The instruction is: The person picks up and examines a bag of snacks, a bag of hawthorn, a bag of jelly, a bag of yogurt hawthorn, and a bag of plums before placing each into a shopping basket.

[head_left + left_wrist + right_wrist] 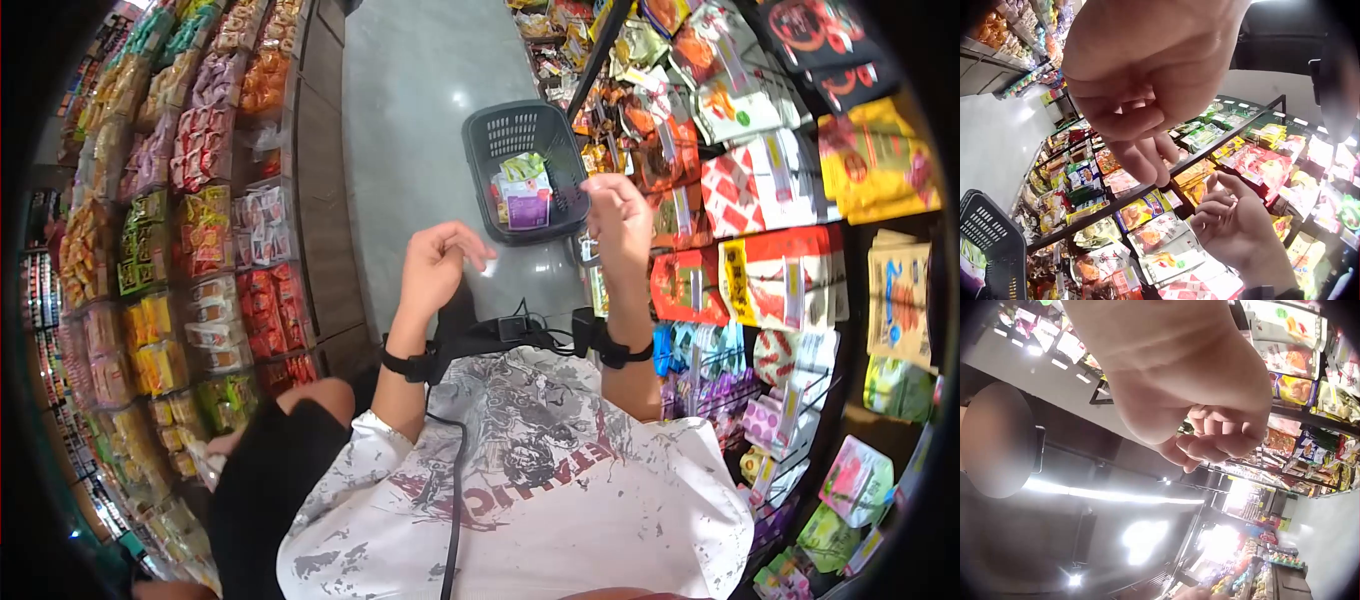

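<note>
Both hands are raised in front of the body and hold nothing. My left hand (pixel 437 262) hovers over the aisle near the basket's front edge, its fingers loosely bent; the left wrist view shows its palm (pixel 1154 56) close up. Beside the snack rack on the right is my right hand (pixel 620 222), fingers relaxed and partly curled, overlapping the basket's right rim in the head view. A dark plastic basket (pixel 480 150) stands on the floor ahead. Inside it lie a purple and white packet (pixel 528 208) and a green-topped packet (pixel 524 167).
Shelves of bagged snacks (pixel 205 140) line the left side. Hanging packets fill the rack (pixel 690 200) on the right, with a dark rail (pixel 1185 164) across it. Grey floor (pixel 400 120) runs between them. At lower left, another person's bent leg (pixel 318 402) shows.
</note>
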A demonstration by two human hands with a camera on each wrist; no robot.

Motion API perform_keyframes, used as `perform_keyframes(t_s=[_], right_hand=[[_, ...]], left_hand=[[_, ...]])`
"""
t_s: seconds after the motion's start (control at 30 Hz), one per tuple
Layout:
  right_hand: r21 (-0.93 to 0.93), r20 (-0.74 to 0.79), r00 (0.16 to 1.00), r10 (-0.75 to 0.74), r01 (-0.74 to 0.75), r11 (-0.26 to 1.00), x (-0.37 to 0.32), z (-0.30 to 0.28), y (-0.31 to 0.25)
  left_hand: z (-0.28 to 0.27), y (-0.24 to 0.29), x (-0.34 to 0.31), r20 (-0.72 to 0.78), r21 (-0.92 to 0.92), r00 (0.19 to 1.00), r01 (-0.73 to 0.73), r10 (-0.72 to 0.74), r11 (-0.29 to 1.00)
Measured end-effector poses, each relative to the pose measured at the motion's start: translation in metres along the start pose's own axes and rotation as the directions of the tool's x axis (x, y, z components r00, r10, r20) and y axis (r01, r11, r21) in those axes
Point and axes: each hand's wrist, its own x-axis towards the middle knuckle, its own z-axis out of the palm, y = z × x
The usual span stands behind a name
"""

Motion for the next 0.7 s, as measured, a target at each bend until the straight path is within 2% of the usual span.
perform_keyframes(t_s=[0.07,0.1,0.2,0.23,0.37,0.43,0.5,0.53,0.6,0.7], right_hand=[[-0.041,0.065,0.998,-0.027,0.029,0.999,0.028,0.038,0.000],[-0.039,0.046,0.999,-0.020,0.022,0.999,0.042,0.059,-0.002],[-0.076,0.036,0.999,-0.038,0.041,0.996,0.086,0.130,-0.008],[-0.080,0.078,0.996,-0.033,0.040,0.996,0.101,0.153,-0.012],[-0.108,0.149,0.986,-0.076,0.093,0.990,0.161,0.210,-0.012],[-0.150,0.123,0.992,0.012,0.007,0.989,0.186,0.205,0.005],[-0.140,0.074,0.993,0.090,-0.079,0.987,0.220,0.184,0.035],[-0.136,-0.021,0.990,0.139,-0.140,0.981,0.236,0.172,0.052],[-0.167,-0.143,0.979,0.143,-0.166,0.972,0.268,0.156,0.078],[-0.104,-0.194,0.958,0.212,-0.235,0.966,0.318,0.123,0.128]], left_hand=[[-0.022,0.015,0.043,0.070,0.060,0.997,0.006,-0.011,0.998],[-0.040,0.010,0.066,0.126,0.090,0.990,-0.073,0.061,0.993],[-0.092,0.014,0.125,0.131,-0.004,0.988,-0.086,0.086,0.996],[-0.110,0.027,0.138,0.134,0.075,0.991,-0.012,0.002,0.997],[-0.162,0.018,0.202,0.107,-0.006,0.992,-0.063,0.064,0.998],[-0.181,0.012,0.219,0.087,-0.015,0.993,-0.075,0.076,0.997],[-0.197,0.025,0.235,0.147,0.054,0.988,0.049,-0.057,0.997],[-0.203,0.029,0.245,0.175,0.093,0.976,0.111,-0.126,0.989],[-0.215,0.022,0.275,0.201,0.151,0.964,0.143,-0.172,0.978],[-0.226,0.031,0.325,0.235,0.239,0.945,0.171,-0.228,0.956]])
